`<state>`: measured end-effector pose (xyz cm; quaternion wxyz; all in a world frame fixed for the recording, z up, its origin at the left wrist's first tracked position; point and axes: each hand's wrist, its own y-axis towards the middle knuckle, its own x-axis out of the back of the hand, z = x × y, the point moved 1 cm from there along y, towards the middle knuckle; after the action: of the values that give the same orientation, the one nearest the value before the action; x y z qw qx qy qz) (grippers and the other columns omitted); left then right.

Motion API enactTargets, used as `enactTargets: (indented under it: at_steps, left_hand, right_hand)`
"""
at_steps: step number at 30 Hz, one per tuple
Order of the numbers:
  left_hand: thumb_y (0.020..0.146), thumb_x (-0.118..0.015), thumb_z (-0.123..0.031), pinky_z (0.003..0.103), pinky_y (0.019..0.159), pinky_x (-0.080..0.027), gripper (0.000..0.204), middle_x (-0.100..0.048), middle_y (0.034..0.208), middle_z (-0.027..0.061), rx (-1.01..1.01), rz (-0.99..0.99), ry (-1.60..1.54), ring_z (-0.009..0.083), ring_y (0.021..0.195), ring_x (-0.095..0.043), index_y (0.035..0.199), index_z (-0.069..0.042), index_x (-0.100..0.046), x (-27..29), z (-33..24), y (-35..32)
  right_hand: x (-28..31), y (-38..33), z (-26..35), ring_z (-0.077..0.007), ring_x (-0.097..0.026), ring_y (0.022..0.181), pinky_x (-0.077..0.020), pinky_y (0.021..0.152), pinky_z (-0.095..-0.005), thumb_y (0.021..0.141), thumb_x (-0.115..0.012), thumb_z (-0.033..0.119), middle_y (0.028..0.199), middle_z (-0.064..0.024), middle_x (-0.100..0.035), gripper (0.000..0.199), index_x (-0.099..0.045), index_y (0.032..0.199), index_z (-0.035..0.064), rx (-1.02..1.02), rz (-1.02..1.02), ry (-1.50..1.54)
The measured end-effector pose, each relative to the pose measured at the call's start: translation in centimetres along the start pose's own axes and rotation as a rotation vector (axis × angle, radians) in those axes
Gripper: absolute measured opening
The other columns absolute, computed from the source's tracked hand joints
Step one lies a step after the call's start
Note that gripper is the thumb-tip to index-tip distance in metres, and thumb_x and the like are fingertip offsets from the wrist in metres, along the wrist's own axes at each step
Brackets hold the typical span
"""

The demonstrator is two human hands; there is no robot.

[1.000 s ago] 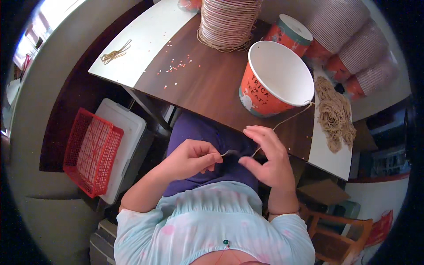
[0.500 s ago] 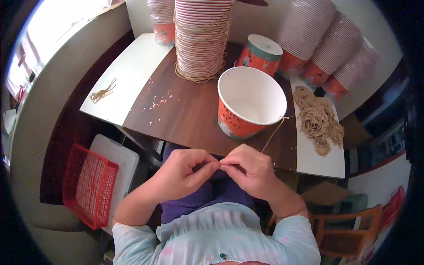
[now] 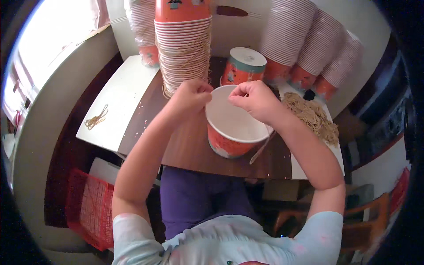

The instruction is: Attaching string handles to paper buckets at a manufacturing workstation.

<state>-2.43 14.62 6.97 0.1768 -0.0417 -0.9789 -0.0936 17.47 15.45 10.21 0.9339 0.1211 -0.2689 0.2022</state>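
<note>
An orange paper bucket (image 3: 236, 145) with a white rim and white inside stands upright on the brown tabletop before me. At its left rim is my left hand (image 3: 192, 96), fingers closed together; whatever they pinch is hidden. My right hand (image 3: 258, 100) hovers over the bucket's opening with thumb and fingertips pinched, and what is between them is too small to make out. A tan cord (image 3: 260, 151) hangs from the right side of the rim, its lower end near the table.
Behind stands a tall stack of buckets (image 3: 183, 48) with cords around it, beside an upturned bucket (image 3: 245, 66). Wrapped bucket stacks (image 3: 287, 35) line the back right. A tan cord pile (image 3: 316, 117) lies right, a small cord bundle (image 3: 96, 118) left. A red basket (image 3: 90, 210) sits lower left.
Both hands have moved from near my lap up and forward to the bucket, and apart from each other. The cord at the right rim now hangs down instead of running toward my hands.
</note>
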Motion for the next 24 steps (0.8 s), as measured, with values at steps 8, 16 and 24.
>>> enactTargets:
  at_steps: [8,16,24]
  left_hand:
    - [0.088,-0.053,-0.007,0.021,0.057,-0.047,0.026,-0.061,0.08,0.0041,0.181,0.008,-0.426,0.0077,0.064,-0.057,0.112,0.004,-0.055,-1.7,-0.7,-8.4]
    - [0.088,-0.055,-0.006,0.02,0.056,-0.046,0.023,-0.061,0.073,0.0024,0.097,-0.038,-0.219,0.0061,0.061,-0.057,0.108,0.006,-0.058,-2.1,0.1,-8.3]
    - [0.088,-0.056,-0.006,0.019,0.055,-0.046,0.02,-0.062,0.072,0.0023,0.08,-0.061,-0.199,0.0051,0.061,-0.057,0.103,0.005,-0.061,-2.3,0.4,-8.3]
  right_hand:
    - [-0.4,-1.7,0.3,-0.0069,-0.055,0.067,-0.0455,0.062,-0.0247,0.079,-0.065,0.014,0.073,-0.0024,-0.063,0.016,-0.065,0.083,-0.0011,-0.043,0.241,-0.064]
    - [-1.5,-1.9,0.1,-0.0081,-0.056,0.067,-0.0458,0.061,-0.0256,0.079,-0.063,0.014,0.074,-0.0037,-0.063,0.015,-0.065,0.084,0.0002,-0.037,0.282,0.017]
    - [-1.7,-1.8,-0.2,-0.0089,-0.056,0.065,-0.0457,0.059,-0.0262,0.078,-0.062,0.013,0.07,-0.0041,-0.063,0.014,-0.065,0.08,-0.0004,-0.003,0.254,-0.01]
